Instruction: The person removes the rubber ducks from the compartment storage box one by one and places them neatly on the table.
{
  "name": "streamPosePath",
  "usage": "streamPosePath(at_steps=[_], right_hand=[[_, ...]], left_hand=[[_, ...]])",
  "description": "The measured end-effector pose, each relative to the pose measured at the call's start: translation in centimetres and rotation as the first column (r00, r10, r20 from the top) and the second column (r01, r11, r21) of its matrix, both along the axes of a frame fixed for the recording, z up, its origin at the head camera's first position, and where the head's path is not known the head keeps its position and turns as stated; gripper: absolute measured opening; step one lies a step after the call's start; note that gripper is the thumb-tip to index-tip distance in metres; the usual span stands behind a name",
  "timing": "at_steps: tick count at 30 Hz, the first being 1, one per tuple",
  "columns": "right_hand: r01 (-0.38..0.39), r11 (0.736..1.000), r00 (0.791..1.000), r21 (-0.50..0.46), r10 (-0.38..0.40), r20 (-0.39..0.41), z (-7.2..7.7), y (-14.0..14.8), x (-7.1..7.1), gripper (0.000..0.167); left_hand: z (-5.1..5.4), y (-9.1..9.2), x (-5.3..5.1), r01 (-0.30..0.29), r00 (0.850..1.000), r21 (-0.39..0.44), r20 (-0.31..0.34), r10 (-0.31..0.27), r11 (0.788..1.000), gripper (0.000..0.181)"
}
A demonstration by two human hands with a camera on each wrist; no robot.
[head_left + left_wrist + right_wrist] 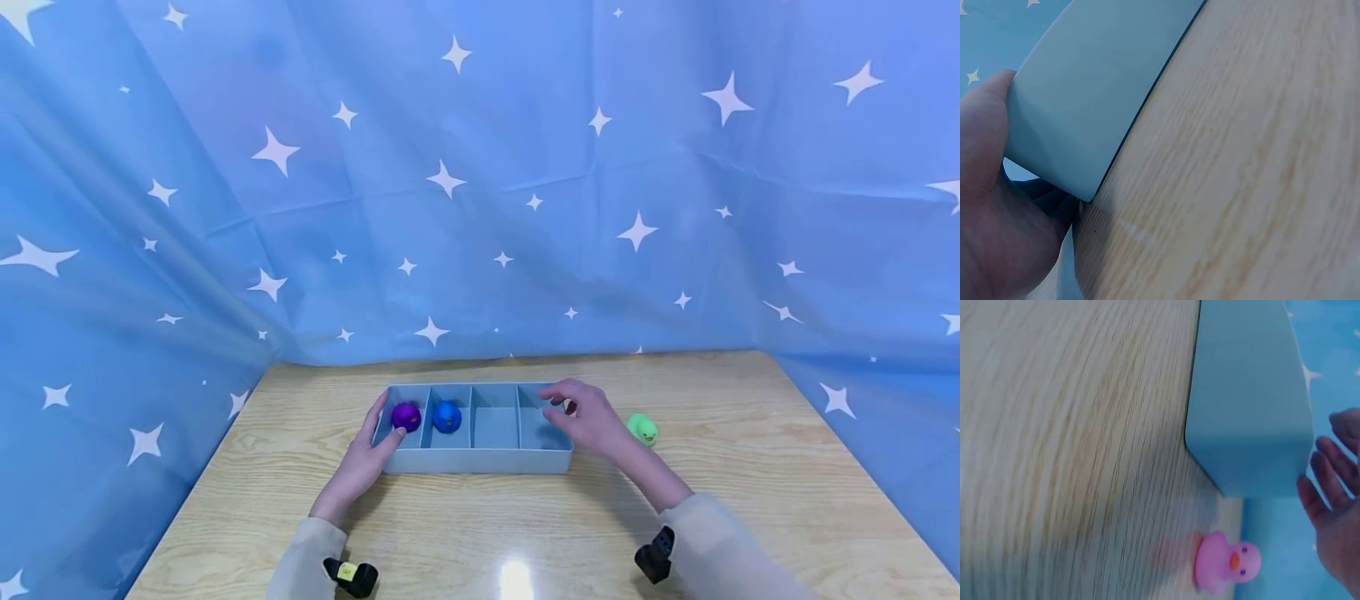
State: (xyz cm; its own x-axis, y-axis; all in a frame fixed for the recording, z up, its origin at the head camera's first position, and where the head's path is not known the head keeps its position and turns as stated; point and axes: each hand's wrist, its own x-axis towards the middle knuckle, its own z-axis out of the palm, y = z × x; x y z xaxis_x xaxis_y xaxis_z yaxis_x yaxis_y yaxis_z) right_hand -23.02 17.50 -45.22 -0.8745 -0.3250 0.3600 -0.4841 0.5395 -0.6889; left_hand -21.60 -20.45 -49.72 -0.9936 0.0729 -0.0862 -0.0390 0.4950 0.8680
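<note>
A grey-blue divided tray [480, 461] stands on the table. My left hand [362, 461] grips its left end, the thumb over the front rim and the fingers along the end wall. A purple toy duck [407, 416] sits in the leftmost compartment, a blue toy duck [447, 417] in the one beside it. Over the tray's right end is my right hand [588, 419], fingers loosely bent and apart, with nothing seen between them. In the right wrist view, a pink rubber duck [1224, 562] lies on the table past the tray's right end; the head view does not show it clearly.
A green toy duck [642, 428] stands on the wooden table [465, 533] to the right of my right hand. Blue cloth [480, 217] with white stars hangs behind the table and along both sides.
</note>
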Motion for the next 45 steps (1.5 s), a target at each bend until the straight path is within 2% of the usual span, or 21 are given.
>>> streamPosePath(at_steps=[7,14,23,30,45], right_hand=[[0.029,0.999,0.999,-0.022,-0.029,0.018,0.5,-1.5,0.2,0.022],[-0.037,0.998,0.996,-0.047,0.04,0.078,0.9,-3.3,0.2,0.022],[-0.095,0.995,0.991,-0.04,0.098,0.089,0.7,-6.2,0.3,0.023],[-0.113,0.993,0.986,-0.041,0.118,0.119,0.5,-7.7,0.3,0.023],[-0.173,0.984,0.971,-0.039,0.177,0.162,1.1,-10.2,0.1,0.026]], left_hand=[[-0.1,-0.1,-0.1,0.0,1.0,0.017,-0.004,0.0,1.0,0.076],[-0.1,0.0,-0.2,0.002,1.0,0.021,-0.008,-0.001,1.0,0.076],[-0.1,0.0,0.0,-0.005,1.0,0.016,-0.003,0.005,1.0,0.075],[0.0,-0.1,0.1,-0.003,1.0,0.021,0.003,0.003,1.0,0.075],[0.0,0.0,0.1,0.0,1.0,0.023,0.004,0.0,1.0,0.075]])
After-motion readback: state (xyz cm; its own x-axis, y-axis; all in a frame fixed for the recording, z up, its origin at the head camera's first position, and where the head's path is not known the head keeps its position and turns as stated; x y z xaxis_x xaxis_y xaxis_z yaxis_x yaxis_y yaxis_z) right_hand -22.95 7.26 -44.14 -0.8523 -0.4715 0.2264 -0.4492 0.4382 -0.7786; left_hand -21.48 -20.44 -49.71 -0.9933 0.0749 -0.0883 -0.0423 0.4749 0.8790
